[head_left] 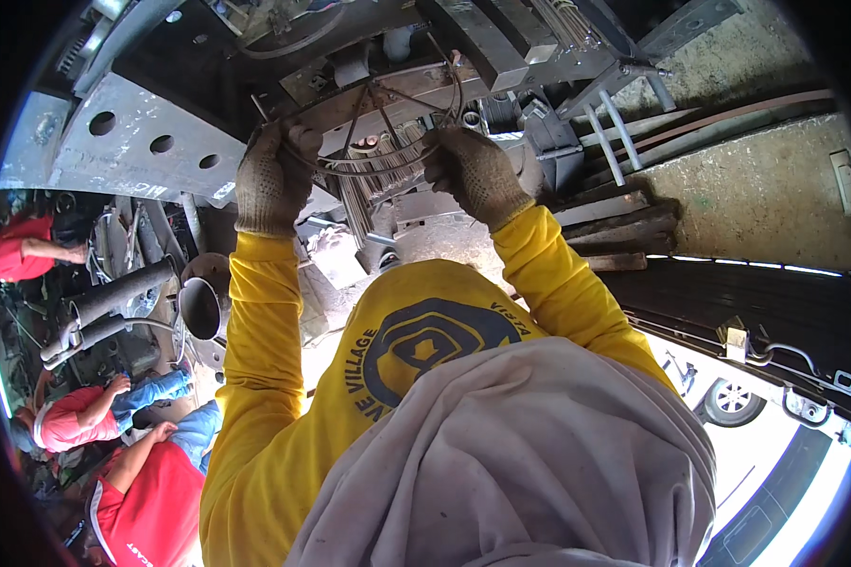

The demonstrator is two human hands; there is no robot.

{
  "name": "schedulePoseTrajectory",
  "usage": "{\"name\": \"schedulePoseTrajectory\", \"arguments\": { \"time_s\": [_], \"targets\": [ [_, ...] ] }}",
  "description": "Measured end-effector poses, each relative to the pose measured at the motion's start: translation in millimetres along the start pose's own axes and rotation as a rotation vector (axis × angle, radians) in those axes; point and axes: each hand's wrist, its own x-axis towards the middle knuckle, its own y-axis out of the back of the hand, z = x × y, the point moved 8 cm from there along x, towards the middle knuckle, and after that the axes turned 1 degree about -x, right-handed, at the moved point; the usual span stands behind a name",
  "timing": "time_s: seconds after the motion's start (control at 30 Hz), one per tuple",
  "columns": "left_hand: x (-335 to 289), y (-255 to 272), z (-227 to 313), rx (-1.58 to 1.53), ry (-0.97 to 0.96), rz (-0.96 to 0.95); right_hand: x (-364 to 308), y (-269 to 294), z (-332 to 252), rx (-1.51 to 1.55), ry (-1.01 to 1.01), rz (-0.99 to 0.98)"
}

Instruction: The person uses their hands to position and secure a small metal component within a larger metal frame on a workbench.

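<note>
Both of my hands wear dirty knitted work gloves. Fingers closed, my left hand grips one side of a thin metal hoop, while my right hand is wrapped round its other side. The hoop's lower curve spans the gap between the gloves, and thin rods run up from it. Behind it lies a rusty metal bar, which partly blends with the rods. Whether the hoop touches that bar I cannot tell. Bundled thin rods show below and behind the hoop.
A thick steel beam with round holes lies at the left. Pipes stand below it. Stacked metal bars lie at the right beside a stained wall. Several people in red shirts are at the left. A vehicle wheel shows lower right.
</note>
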Motion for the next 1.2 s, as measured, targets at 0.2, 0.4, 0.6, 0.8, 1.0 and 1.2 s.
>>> {"name": "schedulePoseTrajectory", "arguments": {
  "time_s": [0.2, 0.4, 0.6, 0.8, 1.0, 1.2],
  "targets": [
    [8, -2, -1, -0.152, 0.067, -0.003, 1, -1, 1, 0.076, -0.036, 0.001],
    [6, -2, 0, -0.130, 0.066, 0.027, -1, -3, -2, 0.040, -0.012, -0.011],
    [10, 3, -4, -0.154, 0.106, 0.092, -1, -2, 0, 0.090, -0.049, 0.002],
    [17, -6, -5, -0.149, 0.088, 0.269, 2, 8, 9, 0.125, -0.128, 0.010],
    [37, -7, 0, -0.049, 0.136, 0.121, 7, 7, 6, 0.073, -0.102, -0.039],
    [44, -4, -2, -0.093, 0.195, 0.109, 20, 6, 8, -0.043, 0.090, -0.080]
  ]
}}
